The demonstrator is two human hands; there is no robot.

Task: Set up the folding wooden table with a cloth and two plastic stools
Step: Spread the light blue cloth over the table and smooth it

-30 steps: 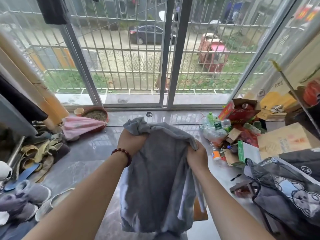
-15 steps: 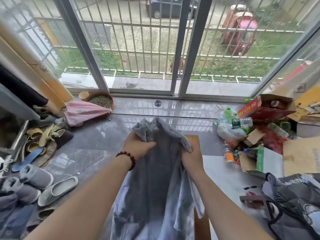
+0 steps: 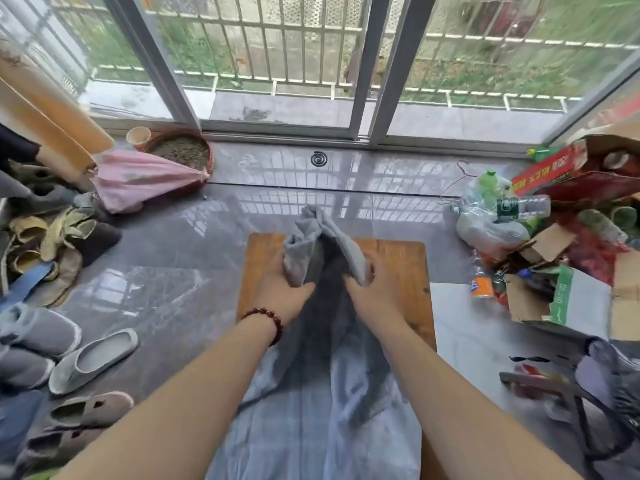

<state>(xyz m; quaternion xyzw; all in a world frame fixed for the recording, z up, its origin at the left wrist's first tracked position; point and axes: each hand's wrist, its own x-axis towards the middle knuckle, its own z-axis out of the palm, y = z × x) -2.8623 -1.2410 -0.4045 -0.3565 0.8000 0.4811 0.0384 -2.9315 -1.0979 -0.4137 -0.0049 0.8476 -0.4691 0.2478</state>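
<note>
One soft grey cloth (image 3: 322, 393), limp and creased, darker down its middle and paler with a faint check toward the bottom of the frame, laid lengthwise at centre over one flat wooden tabletop (image 3: 398, 265); orange-brown boards, rectangular with rounded far corners, grain showing on the bare strips either side. Two hands close together at centre frame: left hand (image 3: 284, 292) with fingers curled round a bunched fold at the cloth's far end, right hand (image 3: 370, 292) gripping the neighbouring fold likewise, the gathered top rising in the picture above the tabletop's far edge. One bracelet (image 3: 266, 318) of round dark-red beads on the left wrist. Both bare forearms across the lower frame, hiding parts of the cloth's edges. Glossy grey marbled floor (image 3: 166, 271) all round, mirroring the window bars. Along the left edge, a heap of shoes (image 3: 52, 337): felt-grey slip-ons low down, yellowish ones higher. Upper left: one round shallow basin (image 3: 180, 152) of soil, one paper cup (image 3: 138, 136) just beside it, one pink fabric bundle (image 3: 138, 178) touching the basin's rim. Right side: a jumble of cardboard boxes (image 3: 540, 303) and clear plastic bottles, one small orange-labelled bottle (image 3: 481, 285) near the tabletop's right edge. Lower right: one dark strapped bag (image 3: 609, 382). Across the top, grey metal door frames (image 3: 377, 64) with railings beyond the glass
</note>
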